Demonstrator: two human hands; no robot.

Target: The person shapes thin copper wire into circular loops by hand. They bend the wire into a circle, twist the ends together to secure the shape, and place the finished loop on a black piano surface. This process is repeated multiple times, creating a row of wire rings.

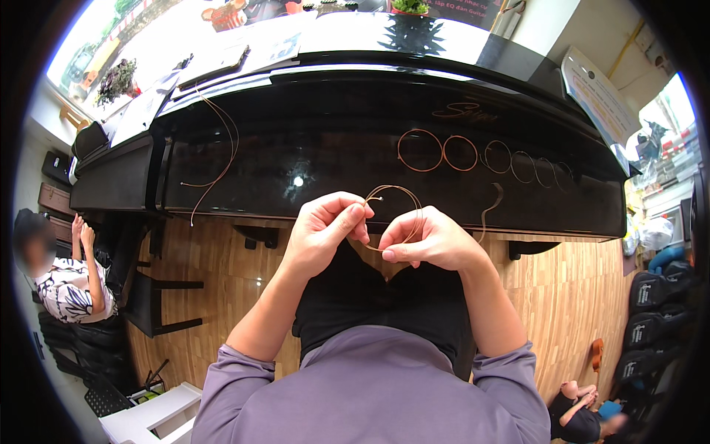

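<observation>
My left hand pinches a coiled copper-coloured wire string near its small pale end, in front of a glossy black piano. On the other side of the loop, my right hand grips the wire between thumb and fingers. A loose copper string lies bent on the black surface to the left. Several coiled strings, copper and silvery, lie in a row at the right. A thin loose strand hangs beside my right hand near the front edge.
Papers and plants are on top. A person in a patterned shirt sits at left beside a black chair. Another person, a small orange instrument and black bags are at right. A white box sits lower left.
</observation>
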